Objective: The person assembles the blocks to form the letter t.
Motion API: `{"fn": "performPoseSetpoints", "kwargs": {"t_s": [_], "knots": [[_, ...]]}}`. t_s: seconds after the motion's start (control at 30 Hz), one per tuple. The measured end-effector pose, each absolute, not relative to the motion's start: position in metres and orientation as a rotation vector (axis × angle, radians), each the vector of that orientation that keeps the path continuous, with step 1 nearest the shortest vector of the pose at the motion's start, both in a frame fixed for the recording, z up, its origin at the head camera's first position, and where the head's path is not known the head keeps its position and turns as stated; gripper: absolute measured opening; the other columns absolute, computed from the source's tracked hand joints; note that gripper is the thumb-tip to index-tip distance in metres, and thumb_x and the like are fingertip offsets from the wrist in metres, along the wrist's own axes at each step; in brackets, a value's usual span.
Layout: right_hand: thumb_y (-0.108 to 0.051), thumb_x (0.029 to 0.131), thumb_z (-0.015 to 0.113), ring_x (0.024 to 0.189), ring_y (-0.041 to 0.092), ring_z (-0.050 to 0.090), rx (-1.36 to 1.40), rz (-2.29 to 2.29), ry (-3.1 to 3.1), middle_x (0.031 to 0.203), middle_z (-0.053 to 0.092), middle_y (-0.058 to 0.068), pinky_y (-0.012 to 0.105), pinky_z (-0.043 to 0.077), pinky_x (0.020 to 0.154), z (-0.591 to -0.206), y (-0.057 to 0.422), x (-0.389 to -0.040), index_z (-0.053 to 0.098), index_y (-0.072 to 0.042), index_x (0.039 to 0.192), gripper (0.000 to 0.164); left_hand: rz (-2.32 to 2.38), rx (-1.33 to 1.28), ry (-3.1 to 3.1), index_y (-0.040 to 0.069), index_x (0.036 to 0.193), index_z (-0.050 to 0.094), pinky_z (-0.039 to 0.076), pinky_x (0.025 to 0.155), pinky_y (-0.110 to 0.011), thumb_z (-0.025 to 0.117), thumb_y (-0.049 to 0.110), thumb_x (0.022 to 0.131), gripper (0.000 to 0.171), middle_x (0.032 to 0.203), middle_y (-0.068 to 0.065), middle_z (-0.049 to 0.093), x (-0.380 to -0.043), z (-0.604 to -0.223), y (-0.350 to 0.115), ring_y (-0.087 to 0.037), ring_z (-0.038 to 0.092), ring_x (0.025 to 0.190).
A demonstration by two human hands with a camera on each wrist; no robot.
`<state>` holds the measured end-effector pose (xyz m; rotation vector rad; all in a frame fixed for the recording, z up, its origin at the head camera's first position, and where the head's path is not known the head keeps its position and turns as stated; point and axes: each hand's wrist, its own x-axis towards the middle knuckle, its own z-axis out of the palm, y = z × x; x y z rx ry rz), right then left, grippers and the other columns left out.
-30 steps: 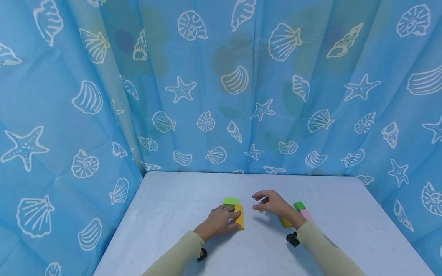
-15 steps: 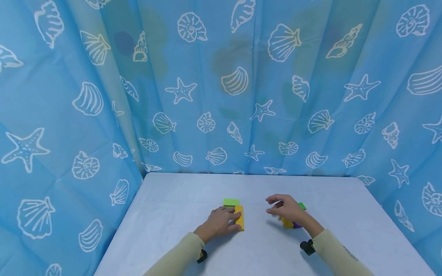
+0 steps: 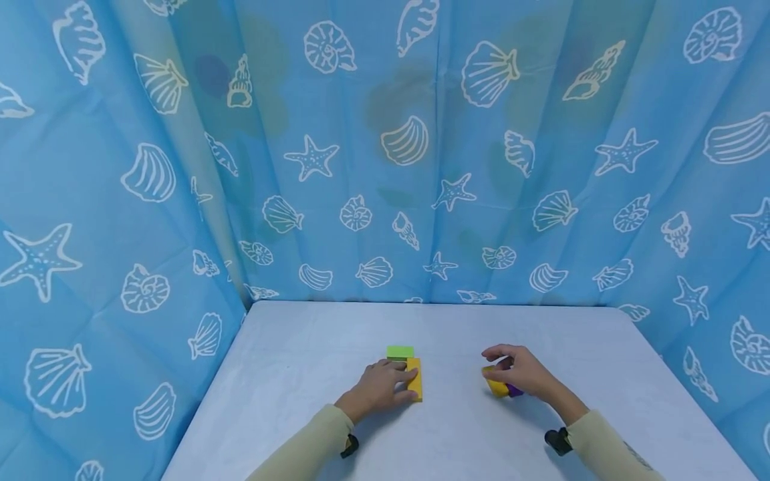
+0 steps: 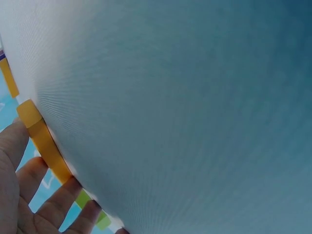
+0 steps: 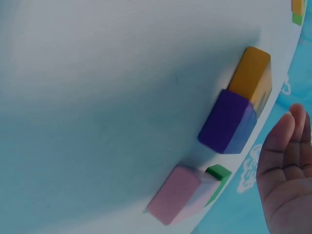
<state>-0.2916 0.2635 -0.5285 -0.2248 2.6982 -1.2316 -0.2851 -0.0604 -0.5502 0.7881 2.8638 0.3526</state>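
My left hand [image 3: 377, 387] rests on the table against a long yellow block [image 3: 416, 383], its spread fingers touching the block's side and its thumb by the near end. Behind them lies a light green block [image 3: 400, 351]. To the right, my right hand [image 3: 522, 369] hovers loosely curved above another yellow block [image 3: 497, 388] and a purple block [image 3: 515, 390], holding nothing. In the right wrist view the yellow block [image 5: 250, 73] and purple block [image 5: 226, 119] lie end to end, apart from the fingers. A pink block [image 5: 175, 194] and a dark green block [image 5: 218, 171] sit nearby.
The blocks are on a white-covered table [image 3: 313, 334]. A blue curtain [image 3: 361, 167] with white shell and starfish prints stands behind the table and along its sides. A black wrist camera [image 3: 558, 441] is strapped below my right hand.
My right hand has moved rightward and slightly nearer, from the space between the block groups to above the right yellow and purple blocks. The left hand stays at its yellow block.
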Motion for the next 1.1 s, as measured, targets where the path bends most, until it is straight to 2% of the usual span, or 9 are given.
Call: {"fn": "performPoseSetpoints", "kwargs": {"t_s": [0.23, 0.37, 0.5, 0.6, 0.7, 0.9, 1.1], "knots": [[-0.018, 0.08, 0.082, 0.086, 0.02, 0.058, -0.188, -1.256, 2.634, 0.114, 0.064, 0.012, 0.031, 0.058, 0.069, -0.532, 0.269, -0.286, 0.065, -0.006, 0.123, 0.048, 0.358, 0.799, 2.872, 0.032, 0.144, 0.051, 0.042, 0.106, -0.054, 0.059, 0.056, 0.093, 0.058, 0.148, -0.002, 0.052, -0.286, -0.553, -0.061, -0.03, 0.046, 0.136], [-0.016, 0.078, 0.084, 0.085, 0.02, 0.055, -0.227, -1.205, 2.667, 0.108, 0.062, 0.01, 0.029, 0.054, 0.065, -0.534, 0.273, -0.284, 0.065, -0.007, 0.125, 0.052, 0.363, 0.799, 2.881, 0.031, 0.145, 0.05, 0.041, 0.107, -0.054, 0.059, 0.055, 0.093, 0.057, 0.148, -0.002, 0.052, -0.286, -0.553, -0.06, -0.031, 0.046, 0.136], [-0.015, 0.076, 0.085, 0.09, 0.019, 0.056, -0.325, -1.098, 2.742, 0.117, 0.063, 0.011, 0.028, 0.054, 0.072, -0.536, 0.273, -0.281, 0.063, -0.007, 0.127, 0.056, 0.349, 0.799, 2.879, 0.032, 0.144, 0.051, 0.042, 0.106, -0.054, 0.059, 0.057, 0.093, 0.058, 0.148, -0.002, 0.052, -0.287, -0.555, -0.059, -0.03, 0.046, 0.137], [-0.016, 0.077, 0.084, 0.097, 0.021, 0.059, -0.422, -0.995, 2.775, 0.129, 0.06, 0.015, 0.037, 0.057, 0.085, -0.537, 0.27, -0.279, 0.062, -0.007, 0.13, 0.058, 0.329, 0.786, 2.871, 0.033, 0.144, 0.052, 0.042, 0.105, -0.055, 0.059, 0.058, 0.092, 0.058, 0.148, 0.0, 0.052, -0.289, -0.556, -0.06, -0.03, 0.046, 0.137], [-0.015, 0.076, 0.085, 0.103, 0.022, 0.059, -0.457, -0.902, 2.792, 0.135, 0.058, 0.016, 0.046, 0.054, 0.094, -0.531, 0.267, -0.279, 0.061, -0.008, 0.131, 0.06, 0.33, 0.78, 2.87, 0.034, 0.143, 0.052, 0.042, 0.106, -0.055, 0.06, 0.059, 0.091, 0.058, 0.148, 0.0, 0.052, -0.291, -0.555, -0.059, -0.029, 0.046, 0.137], [-0.015, 0.073, 0.088, 0.103, 0.02, 0.058, -0.376, -0.816, 2.803, 0.133, 0.06, 0.011, 0.049, 0.052, 0.097, -0.531, 0.262, -0.28, 0.062, -0.012, 0.13, 0.063, 0.327, 0.798, 2.878, 0.032, 0.144, 0.051, 0.042, 0.106, -0.053, 0.06, 0.057, 0.092, 0.058, 0.148, -0.001, 0.052, -0.288, -0.551, -0.06, -0.028, 0.046, 0.136], [-0.013, 0.074, 0.087, 0.108, 0.023, 0.057, -0.372, -0.775, 2.806, 0.132, 0.061, 0.011, 0.052, 0.048, 0.101, -0.537, 0.265, -0.283, 0.062, -0.011, 0.129, 0.06, 0.328, 0.803, 2.874, 0.032, 0.144, 0.051, 0.042, 0.106, -0.053, 0.059, 0.056, 0.093, 0.058, 0.148, -0.001, 0.052, -0.288, -0.553, -0.06, -0.029, 0.046, 0.136]]}}
